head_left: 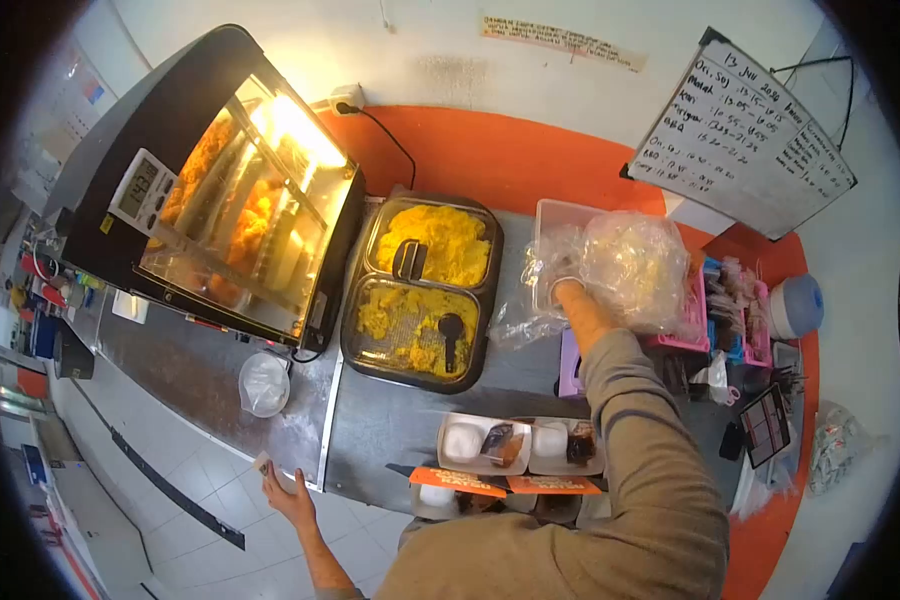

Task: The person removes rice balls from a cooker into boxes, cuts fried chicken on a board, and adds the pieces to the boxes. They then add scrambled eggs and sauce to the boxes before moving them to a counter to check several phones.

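My right hand [568,292] reaches into a clear plastic bin [560,212] at the back. Its fingers are hidden among clear plastic bags [634,262]. My left hand [288,492] is off the counter's front edge at lower left, fingers bent around a small pale thing at the fingertips that I cannot make out. In front of me stand open paper food boxes [482,468] with white rice mounds [462,442] and dark sauce packets [502,446]. Orange printed lids [458,482] fold towards me, and more filled boxes are partly hidden by my body.
A lit warming cabinet [240,200] with fried food stands left. Beside it sits a two-part tray [494,300] of yellow food with black scoops. A bowl-shaped clear plastic container [264,384] is near the front edge. Pink baskets [698,320] and a whiteboard [740,135] are right.
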The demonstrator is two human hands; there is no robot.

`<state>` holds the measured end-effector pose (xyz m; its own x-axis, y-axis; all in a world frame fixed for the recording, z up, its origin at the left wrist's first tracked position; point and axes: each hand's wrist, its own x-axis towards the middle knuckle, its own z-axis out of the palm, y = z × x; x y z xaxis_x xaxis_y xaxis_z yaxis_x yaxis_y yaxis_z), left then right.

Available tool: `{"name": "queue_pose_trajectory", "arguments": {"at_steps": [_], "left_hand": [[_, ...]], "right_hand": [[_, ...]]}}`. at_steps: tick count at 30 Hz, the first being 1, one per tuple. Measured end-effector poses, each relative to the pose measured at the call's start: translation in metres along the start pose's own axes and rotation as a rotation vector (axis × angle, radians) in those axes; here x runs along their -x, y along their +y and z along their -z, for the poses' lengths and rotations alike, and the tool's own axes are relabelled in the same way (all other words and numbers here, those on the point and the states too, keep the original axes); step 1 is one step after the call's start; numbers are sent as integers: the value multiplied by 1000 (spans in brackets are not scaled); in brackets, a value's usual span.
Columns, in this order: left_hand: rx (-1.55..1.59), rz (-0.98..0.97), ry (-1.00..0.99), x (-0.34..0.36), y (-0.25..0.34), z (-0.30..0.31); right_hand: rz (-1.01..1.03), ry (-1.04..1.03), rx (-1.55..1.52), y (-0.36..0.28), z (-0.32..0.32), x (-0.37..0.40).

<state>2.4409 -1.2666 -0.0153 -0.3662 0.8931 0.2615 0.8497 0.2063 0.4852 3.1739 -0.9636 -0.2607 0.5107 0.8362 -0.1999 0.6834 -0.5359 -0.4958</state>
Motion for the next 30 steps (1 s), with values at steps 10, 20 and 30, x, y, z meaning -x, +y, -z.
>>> {"name": "queue_pose_trajectory", "arguments": {"at_steps": [10,20,30], "left_hand": [[173,73,-90,21,17,-3],[471,-154,-150,-5,108,-9],[554,-205,-277,14,128,-5]], "right_hand": [[-253,-473,-105,-13,104,61],[82,-96,-572,-142,287,291],[318,-477,-312,-147,177,445]]}}
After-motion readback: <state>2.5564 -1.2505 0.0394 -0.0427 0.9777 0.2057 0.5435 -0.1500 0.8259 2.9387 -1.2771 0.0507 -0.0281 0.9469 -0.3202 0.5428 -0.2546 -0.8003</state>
